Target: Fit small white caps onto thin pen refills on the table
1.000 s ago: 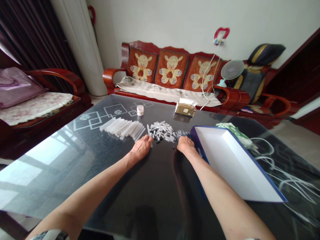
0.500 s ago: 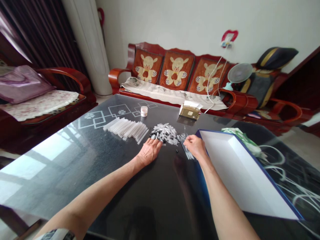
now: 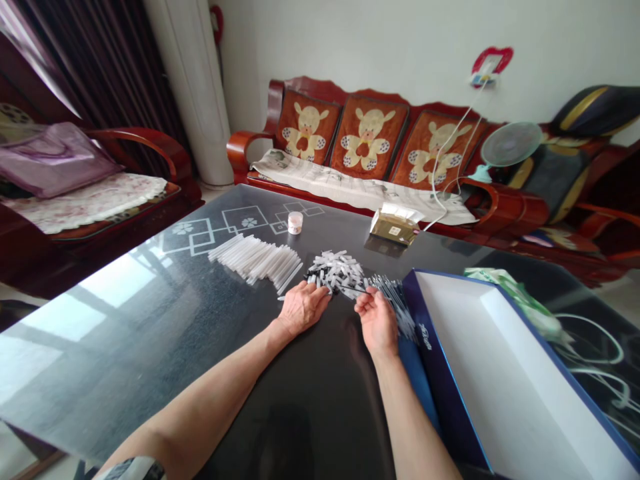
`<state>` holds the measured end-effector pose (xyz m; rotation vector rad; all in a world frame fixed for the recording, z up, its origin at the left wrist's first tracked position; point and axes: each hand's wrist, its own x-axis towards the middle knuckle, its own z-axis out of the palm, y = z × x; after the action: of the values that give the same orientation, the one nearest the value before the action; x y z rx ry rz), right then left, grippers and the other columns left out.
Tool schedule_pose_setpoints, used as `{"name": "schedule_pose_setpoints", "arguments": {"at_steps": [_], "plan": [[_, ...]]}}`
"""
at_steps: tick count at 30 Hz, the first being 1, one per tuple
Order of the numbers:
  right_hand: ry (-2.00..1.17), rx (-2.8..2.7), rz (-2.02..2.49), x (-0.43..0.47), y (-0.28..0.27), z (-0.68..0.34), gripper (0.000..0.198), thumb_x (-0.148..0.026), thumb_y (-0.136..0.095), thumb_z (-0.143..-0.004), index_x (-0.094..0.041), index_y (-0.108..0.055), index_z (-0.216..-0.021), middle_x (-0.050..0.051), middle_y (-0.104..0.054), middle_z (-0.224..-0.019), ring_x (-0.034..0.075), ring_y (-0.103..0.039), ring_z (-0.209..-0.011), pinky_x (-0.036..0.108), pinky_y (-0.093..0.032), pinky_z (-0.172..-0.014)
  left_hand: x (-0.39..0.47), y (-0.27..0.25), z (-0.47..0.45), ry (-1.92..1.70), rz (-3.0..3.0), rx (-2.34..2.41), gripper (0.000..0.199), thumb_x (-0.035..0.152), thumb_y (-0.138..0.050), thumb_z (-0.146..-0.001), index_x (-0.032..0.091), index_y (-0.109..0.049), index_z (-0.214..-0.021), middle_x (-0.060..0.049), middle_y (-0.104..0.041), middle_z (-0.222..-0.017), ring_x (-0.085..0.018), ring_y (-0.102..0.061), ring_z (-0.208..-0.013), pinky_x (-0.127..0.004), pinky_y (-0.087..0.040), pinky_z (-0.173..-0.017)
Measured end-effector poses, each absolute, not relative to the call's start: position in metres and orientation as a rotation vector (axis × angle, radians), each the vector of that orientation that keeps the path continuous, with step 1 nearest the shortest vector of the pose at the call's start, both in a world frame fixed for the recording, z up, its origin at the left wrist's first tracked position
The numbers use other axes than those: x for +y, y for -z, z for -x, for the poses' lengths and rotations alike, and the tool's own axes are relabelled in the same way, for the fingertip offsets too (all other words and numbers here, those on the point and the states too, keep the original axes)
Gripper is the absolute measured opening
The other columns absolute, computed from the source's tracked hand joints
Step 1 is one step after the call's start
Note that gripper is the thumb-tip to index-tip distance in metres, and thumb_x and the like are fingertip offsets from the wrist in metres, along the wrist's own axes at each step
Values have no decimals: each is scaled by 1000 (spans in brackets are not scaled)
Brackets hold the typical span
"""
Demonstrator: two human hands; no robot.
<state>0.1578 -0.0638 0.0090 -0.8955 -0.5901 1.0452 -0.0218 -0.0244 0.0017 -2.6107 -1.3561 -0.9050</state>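
Observation:
My right hand (image 3: 377, 320) pinches a thin dark pen refill (image 3: 354, 288), its free end pointing left over a pile of small white and black pieces (image 3: 340, 270) that look like pen caps. At the near left edge of that pile is my left hand (image 3: 304, 308), fingers bent and closed together; what they hold, if anything, is hidden. Translucent white pen tubes (image 3: 255, 260) lie in a row beyond my left hand. Just right of my right hand, more thin refills (image 3: 395, 297) lie bunched against the box.
A blue box with a white inside (image 3: 500, 360) stands at the right. Behind it lie a green and white bag (image 3: 520, 300) and white cables (image 3: 607, 380). A small round tub (image 3: 295, 223) and a tissue box (image 3: 395, 225) stand farther back on the dark glossy table (image 3: 200, 333).
My right hand has moved left from the bunch of refills, now with one pinched in its fingers. My left hand stays by the pile. The view has shifted slightly.

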Motion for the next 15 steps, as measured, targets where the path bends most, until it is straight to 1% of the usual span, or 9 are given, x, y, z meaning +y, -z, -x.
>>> {"name": "schedule_pose_setpoints", "arguments": {"at_steps": [3, 6, 11, 15], "plan": [[-994, -626, 922, -60, -3, -156, 29, -48, -66, -77, -19, -65, -83, -2, -61, -59, 11, -54, -56, 24, -43, -53, -22, -3, 23, 988, 2593, -1312, 27, 36, -45, -96, 20, -68, -93, -3, -62, -75, -17, -55, -73, -27, -43, -66], [-965, -654, 952, -58, 0, -155, 31, -49, -65, -78, -19, -65, -82, -2, -60, -59, 11, -54, -55, 25, -42, -53, -21, -3, 20, 1039, 2600, -1244, 24, 32, -48, -95, 19, -67, -90, -2, -62, -73, -17, -54, -71, -27, -44, -66], [-974, -675, 960, -57, 2, -158, 31, -49, -65, -78, -18, -65, -81, -2, -60, -60, 11, -53, -55, 24, -42, -52, -21, -3, 18, 1058, 2601, -1199, 22, 31, -49, -94, 19, -67, -89, -2, -61, -72, -16, -54, -69, -27, -45, -66], [-992, -722, 961, -57, 3, -159, 29, -48, -63, -81, -18, -65, -82, -2, -60, -61, 11, -54, -56, 25, -43, -53, -21, -1, 19, 997, 2633, -1172, 24, 33, -47, -95, 19, -67, -94, -3, -62, -73, -17, -56, -71, -28, -46, -68]]}}
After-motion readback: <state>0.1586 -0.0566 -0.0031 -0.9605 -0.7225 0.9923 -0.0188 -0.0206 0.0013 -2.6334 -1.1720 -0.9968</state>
